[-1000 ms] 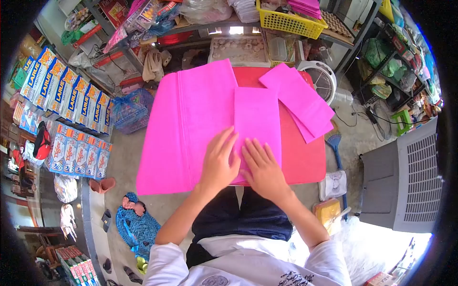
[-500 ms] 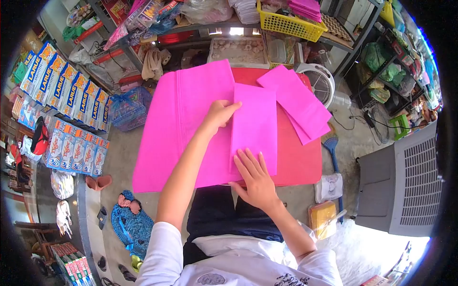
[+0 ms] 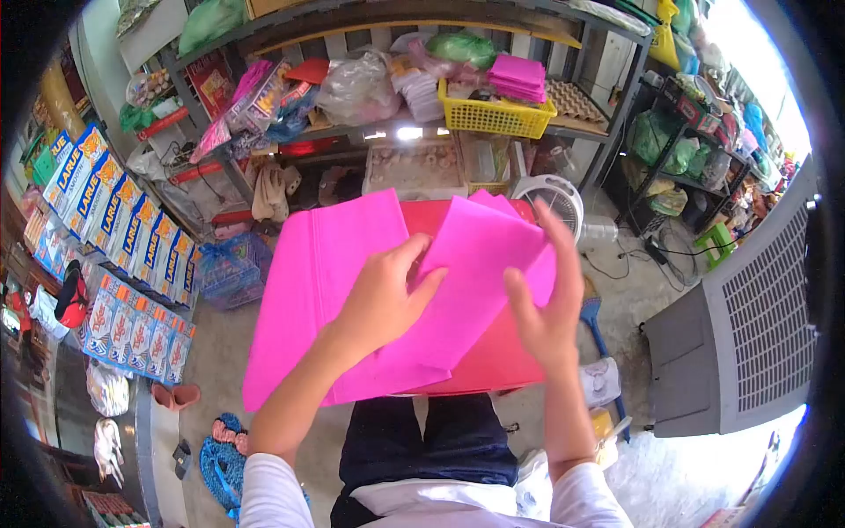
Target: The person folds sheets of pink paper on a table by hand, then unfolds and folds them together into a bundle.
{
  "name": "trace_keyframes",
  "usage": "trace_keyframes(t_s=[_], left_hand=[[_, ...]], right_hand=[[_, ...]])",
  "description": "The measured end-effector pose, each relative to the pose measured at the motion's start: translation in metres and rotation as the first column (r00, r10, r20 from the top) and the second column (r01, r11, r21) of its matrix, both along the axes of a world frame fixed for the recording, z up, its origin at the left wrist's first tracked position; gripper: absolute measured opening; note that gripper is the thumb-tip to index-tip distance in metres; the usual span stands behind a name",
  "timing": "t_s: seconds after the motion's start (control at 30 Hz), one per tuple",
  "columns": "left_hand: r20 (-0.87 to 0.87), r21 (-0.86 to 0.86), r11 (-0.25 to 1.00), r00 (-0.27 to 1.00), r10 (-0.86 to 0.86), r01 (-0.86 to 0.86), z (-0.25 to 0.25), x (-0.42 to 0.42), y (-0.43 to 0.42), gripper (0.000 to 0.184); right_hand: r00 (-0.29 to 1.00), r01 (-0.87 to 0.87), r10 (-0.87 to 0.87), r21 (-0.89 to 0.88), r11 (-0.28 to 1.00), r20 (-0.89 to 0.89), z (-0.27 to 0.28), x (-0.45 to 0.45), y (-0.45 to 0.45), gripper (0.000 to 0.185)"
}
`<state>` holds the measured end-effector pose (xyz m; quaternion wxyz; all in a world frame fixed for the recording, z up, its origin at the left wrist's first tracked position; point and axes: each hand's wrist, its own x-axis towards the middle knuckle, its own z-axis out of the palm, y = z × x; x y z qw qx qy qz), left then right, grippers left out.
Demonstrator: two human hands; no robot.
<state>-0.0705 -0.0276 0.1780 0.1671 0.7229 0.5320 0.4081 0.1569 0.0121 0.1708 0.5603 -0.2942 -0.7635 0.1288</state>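
1. Head view, counts: two bare hands, one pink folded sheet (image 3: pixel 482 260) between them, one large pink stack (image 3: pixel 295 299) to its left, and one red table (image 3: pixel 497 365) under everything. More pink pieces (image 3: pixel 495 202) show beyond the folded sheet's far end; how many is hidden.
2. Head view, hands: the left hand (image 3: pixel 378 295) grips the folded sheet at its left edge, thumb laid over the face, fingers partly hidden. The right hand (image 3: pixel 554 304) is spread, thumb apart from the fingers, at the sheet's right side; whether it touches cannot be told.
3. Head view, edges and room: the folded sheet lies slantwise over the table's middle, overlapping the large stack's right part. Bare red shows along the near right of the table and in a strip at the far side. Open floor lies between the table and the grey slatted unit (image 3: pixel 739 308), with a blue-handled broom (image 3: pixel 598 339) in that gap.
4. Head view, containers: one yellow basket (image 3: pixel 497 119) on the shelf carries a pink pile (image 3: pixel 518 79); below, one pale tray (image 3: pixel 374 180) holds small round things (image 3: pixel 414 163).
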Motion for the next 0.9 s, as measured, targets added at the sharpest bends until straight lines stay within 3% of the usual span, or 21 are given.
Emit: trace_keyframes(t_s=[0.07, 0.17, 0.2, 0.27, 0.4, 0.5, 0.6, 0.7, 0.8, 0.9], left_hand=[[-0.121, 0.064, 0.995, 0.991, -0.065, 0.073, 0.038, 0.001, -0.02, 0.026], [-0.33, 0.132, 0.977, 0.937, -0.116, 0.167, 0.064, -0.009, -0.039, 0.026], [-0.4, 0.148, 0.969, 0.908, -0.124, 0.197, 0.068, -0.012, -0.045, 0.026], [-0.43, 0.086, 0.984, 0.897, -0.104, 0.156, 0.073, -0.015, -0.054, 0.026], [-0.45, 0.035, 0.993, 0.889, -0.086, 0.113, 0.072, -0.025, -0.064, 0.026], [-0.448, 0.045, 0.995, 0.892, -0.063, 0.093, 0.067, -0.026, -0.069, 0.027], [-0.429, 0.03, 0.996, 0.901, -0.066, 0.088, 0.07, -0.027, -0.072, 0.027], [-0.379, 0.037, 0.993, 0.921, -0.087, 0.109, 0.07, -0.026, -0.071, 0.028], [-0.238, 0.148, 0.983, 0.968, -0.075, 0.112, 0.071, -0.017, -0.065, 0.024], [-0.267, 0.215, 0.967, 0.961, -0.079, 0.14, 0.066, -0.018, -0.051, 0.018]], right_hand=[[0.995, -0.087, 0.087, 0.005, 0.996, -0.053, 0.037, 0.001, 0.008, 0.066], [0.888, -0.454, 0.46, -0.217, 0.864, -0.028, 0.062, 0.002, 0.008, 0.055], [0.887, -0.455, 0.462, -0.178, 0.872, -0.001, 0.063, -0.006, 0.005, 0.035], [0.877, -0.451, 0.479, -0.298, 0.841, 0.025, 0.063, -0.013, -0.001, 0.024], [0.902, -0.421, 0.423, -0.398, 0.815, -0.087, 0.042, -0.02, -0.005, 0.018], [0.909, -0.401, 0.411, -0.417, 0.816, -0.071, 0.041, -0.024, -0.009, 0.017], [0.91, -0.397, 0.414, -0.257, 0.881, 0.011, 0.044, -0.031, -0.011, 0.015], [0.951, -0.297, 0.304, -0.12, 0.947, 0.05, 0.046, -0.036, -0.011, 0.012], [0.952, -0.3, 0.29, 0.1, 0.949, 0.096, 0.051, -0.045, -0.014, 0.01], [0.945, -0.326, 0.318, 0.159, 0.932, 0.074, 0.059, -0.052, -0.021, 0.01]])
